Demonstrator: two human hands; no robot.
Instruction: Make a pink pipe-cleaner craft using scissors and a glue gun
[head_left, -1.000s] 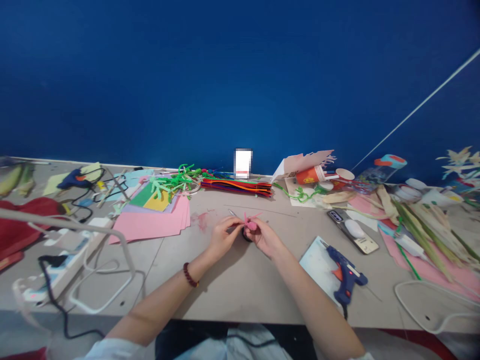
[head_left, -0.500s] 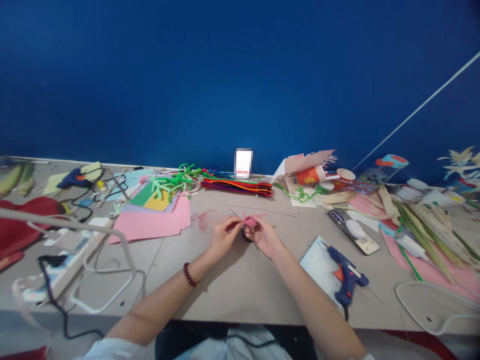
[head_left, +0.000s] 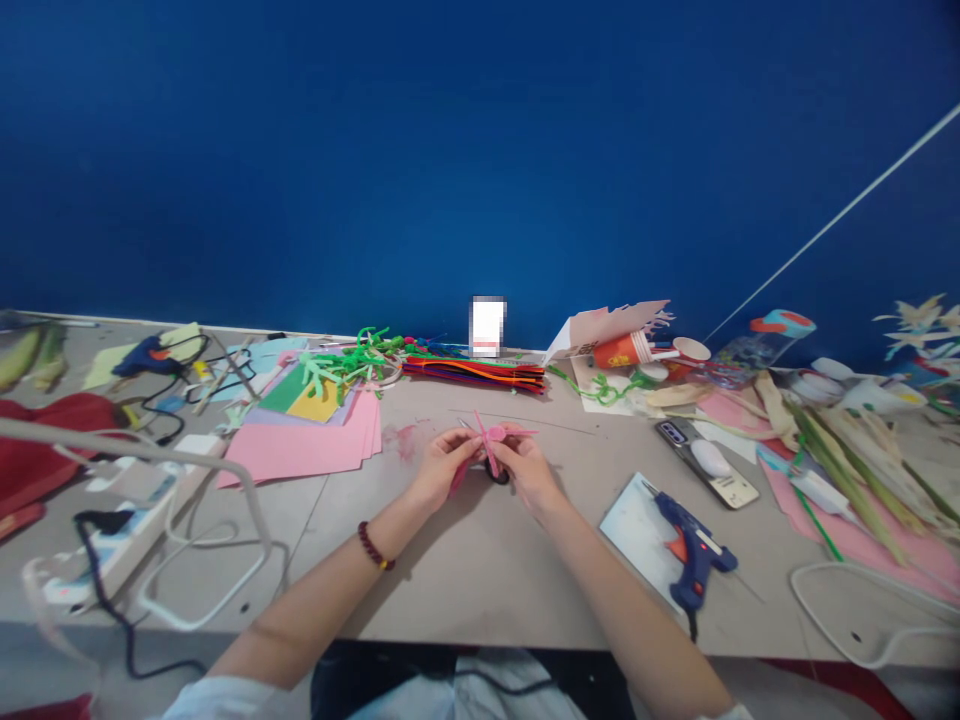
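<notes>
Both my hands meet over the middle of the grey table (head_left: 480, 570). My left hand (head_left: 442, 466) and my right hand (head_left: 529, 468) have their fingers pinched on a small pink pipe-cleaner piece (head_left: 491, 440) whose fuzzy ends stick out between them. A small dark round object (head_left: 498, 474) lies on the table just under the fingers. A red bead bracelet (head_left: 373, 546) is on my left wrist.
A blue glue gun (head_left: 694, 550) lies on a pale board at right, a phone (head_left: 705, 462) beyond it. A pile of coloured paper (head_left: 315, 432) and green pipe cleaners (head_left: 352, 362) lie at left, a pipe-cleaner bundle (head_left: 480, 372) at the back, a power strip (head_left: 112, 545) with cables at far left.
My hands have risen slightly and drawn closer together. The pink piece has been turned, so one end now points up and another down to the left.
</notes>
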